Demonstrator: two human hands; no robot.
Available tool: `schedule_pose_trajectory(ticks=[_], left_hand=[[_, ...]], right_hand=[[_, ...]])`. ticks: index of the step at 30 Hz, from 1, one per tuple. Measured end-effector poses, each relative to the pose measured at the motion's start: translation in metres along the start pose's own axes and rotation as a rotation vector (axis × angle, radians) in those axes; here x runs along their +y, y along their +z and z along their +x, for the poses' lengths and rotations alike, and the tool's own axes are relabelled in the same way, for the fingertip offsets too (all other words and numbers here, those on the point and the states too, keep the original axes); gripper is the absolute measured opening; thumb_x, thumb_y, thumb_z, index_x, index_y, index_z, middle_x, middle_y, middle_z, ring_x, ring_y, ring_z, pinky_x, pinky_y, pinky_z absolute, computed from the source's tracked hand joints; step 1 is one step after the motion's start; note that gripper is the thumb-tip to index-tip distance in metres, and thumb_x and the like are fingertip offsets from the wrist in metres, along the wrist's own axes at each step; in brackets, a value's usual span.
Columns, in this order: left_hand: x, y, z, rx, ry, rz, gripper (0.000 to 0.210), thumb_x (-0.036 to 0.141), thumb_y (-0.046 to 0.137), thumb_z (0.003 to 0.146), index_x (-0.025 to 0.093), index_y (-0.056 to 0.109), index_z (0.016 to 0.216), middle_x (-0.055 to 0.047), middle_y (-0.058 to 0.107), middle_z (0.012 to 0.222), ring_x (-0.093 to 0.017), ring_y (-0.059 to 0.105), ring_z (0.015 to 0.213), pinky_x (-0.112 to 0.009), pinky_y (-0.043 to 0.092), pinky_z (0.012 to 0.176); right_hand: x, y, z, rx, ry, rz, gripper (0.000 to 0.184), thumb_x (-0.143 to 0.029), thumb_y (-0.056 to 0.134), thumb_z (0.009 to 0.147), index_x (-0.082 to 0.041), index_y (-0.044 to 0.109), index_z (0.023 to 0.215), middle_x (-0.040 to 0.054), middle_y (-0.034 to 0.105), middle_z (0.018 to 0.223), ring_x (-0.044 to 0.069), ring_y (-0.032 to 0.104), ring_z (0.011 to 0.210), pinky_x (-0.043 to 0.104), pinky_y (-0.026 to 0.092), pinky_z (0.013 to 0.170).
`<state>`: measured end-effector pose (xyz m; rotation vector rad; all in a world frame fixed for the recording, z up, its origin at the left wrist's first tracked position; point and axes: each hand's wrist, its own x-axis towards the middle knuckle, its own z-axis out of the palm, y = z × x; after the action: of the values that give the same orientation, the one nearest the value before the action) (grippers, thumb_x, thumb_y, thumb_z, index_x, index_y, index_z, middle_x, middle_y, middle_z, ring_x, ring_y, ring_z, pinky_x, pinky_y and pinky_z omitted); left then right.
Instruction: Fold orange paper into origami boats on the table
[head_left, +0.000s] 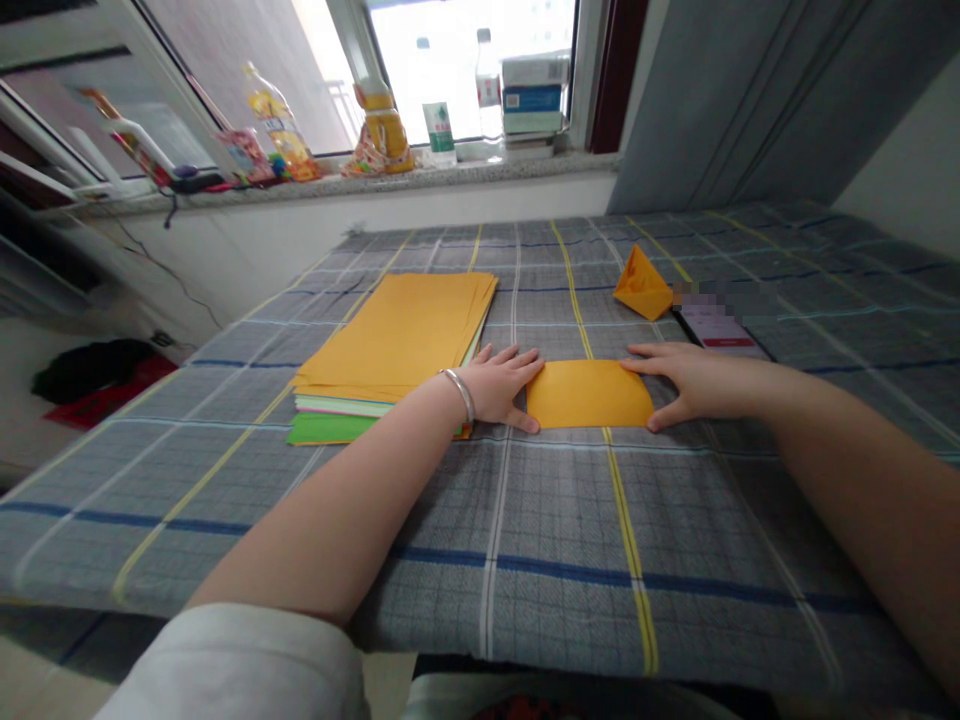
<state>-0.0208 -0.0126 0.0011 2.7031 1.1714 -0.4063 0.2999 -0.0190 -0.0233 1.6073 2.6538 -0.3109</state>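
A folded sheet of orange paper (589, 394) lies on the checked cloth in front of me, its long side running left to right. My left hand (501, 385), with a silver bangle at the wrist, touches its left edge with fingers spread. At the opposite end, my right hand (666, 383) rests its fingertips and thumb on the right edge, fingers apart. A stack of coloured paper (397, 330), orange on top with green and white sheets below, sits just left of my left hand. Beyond my right hand stands a folded orange paper shape (643, 284).
A phone (720, 325) lies past my right hand, partly hidden by it. The grey checked cloth (555, 510) covers the surface. Bottles, a tube (439, 130) and boxes (534, 100) line the windowsill (480, 175) at the back. A grey curtain (720, 110) hangs at right.
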Motion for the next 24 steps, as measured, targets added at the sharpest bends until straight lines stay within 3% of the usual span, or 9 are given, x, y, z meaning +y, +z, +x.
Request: schedule_pose_trajectory(ticks=[3,6,9,13,16,18,21,24], left_hand=[[-0.002,0.000,0.001,-0.029,0.011,-0.018,0.111,0.072,0.062,0.078,0.017,0.017,0.163,-0.016,0.012,0.169,-0.038,0.007,0.158,-0.059,0.013,0.125],[-0.003,-0.003,0.001,-0.049,0.017,-0.015,0.114,0.073,0.061,0.078,0.015,0.014,0.164,-0.016,0.007,0.170,-0.037,0.004,0.158,-0.058,0.012,0.126],[-0.004,-0.006,0.000,-0.059,0.016,-0.012,0.117,0.073,0.064,0.075,0.017,0.013,0.164,-0.014,0.007,0.170,-0.037,0.003,0.158,-0.059,0.009,0.126],[-0.004,-0.007,-0.001,-0.070,0.000,-0.019,0.121,0.075,0.066,0.072,0.018,0.012,0.164,-0.014,0.005,0.170,-0.038,-0.001,0.158,-0.060,0.008,0.126],[0.001,-0.001,0.000,0.017,-0.057,-0.028,0.111,0.078,0.058,0.079,0.019,0.017,0.164,-0.015,0.003,0.170,-0.040,-0.005,0.158,-0.063,0.005,0.125],[0.007,0.004,0.001,0.128,-0.013,-0.023,0.101,0.079,0.054,0.084,0.021,0.026,0.162,-0.013,0.007,0.170,-0.040,-0.005,0.158,-0.063,0.003,0.125],[0.018,0.011,0.004,0.225,0.193,-0.001,0.095,0.076,0.059,0.084,0.023,0.035,0.158,-0.009,0.024,0.168,-0.037,0.011,0.158,-0.061,0.007,0.126],[0.025,0.015,0.008,0.299,0.291,0.041,0.077,0.064,0.058,0.092,0.015,0.047,0.150,-0.013,0.043,0.159,-0.032,0.040,0.148,-0.053,0.024,0.125]], right_hand=[[-0.011,-0.001,-0.007,0.067,-0.007,-0.049,0.084,-0.055,0.084,0.058,-0.028,0.067,0.136,0.0124,0.050,0.155,0.046,0.040,0.143,0.066,0.035,0.115],[-0.033,-0.003,-0.015,0.108,-0.119,-0.056,0.065,-0.040,0.077,0.068,-0.028,0.070,0.132,0.0094,0.051,0.155,0.043,0.037,0.146,0.065,0.033,0.117],[-0.054,-0.005,-0.018,0.021,-0.190,-0.033,0.066,-0.020,0.067,0.070,-0.020,0.066,0.137,0.0138,0.055,0.150,0.036,0.045,0.143,0.054,0.037,0.118],[-0.068,-0.006,-0.014,0.088,-0.253,-0.040,0.052,-0.020,0.064,0.074,-0.018,0.072,0.125,0.0143,0.065,0.138,0.034,0.058,0.130,0.050,0.045,0.112],[-0.072,-0.002,-0.009,0.215,-0.351,-0.049,0.035,-0.025,0.062,0.083,-0.022,0.075,0.115,0.0098,0.074,0.124,0.032,0.066,0.117,0.050,0.050,0.104],[-0.076,0.002,-0.006,0.294,-0.397,-0.067,0.028,-0.025,0.061,0.087,-0.022,0.075,0.112,0.0085,0.075,0.122,0.030,0.068,0.113,0.047,0.052,0.100],[-0.083,0.008,-0.007,0.379,-0.434,-0.156,0.021,-0.023,0.059,0.092,-0.023,0.075,0.107,0.0077,0.075,0.120,0.028,0.070,0.109,0.041,0.054,0.091],[-0.088,0.010,-0.008,0.443,-0.496,-0.265,0.016,-0.023,0.058,0.096,-0.020,0.073,0.099,0.0072,0.078,0.106,0.025,0.073,0.094,0.037,0.054,0.080]])
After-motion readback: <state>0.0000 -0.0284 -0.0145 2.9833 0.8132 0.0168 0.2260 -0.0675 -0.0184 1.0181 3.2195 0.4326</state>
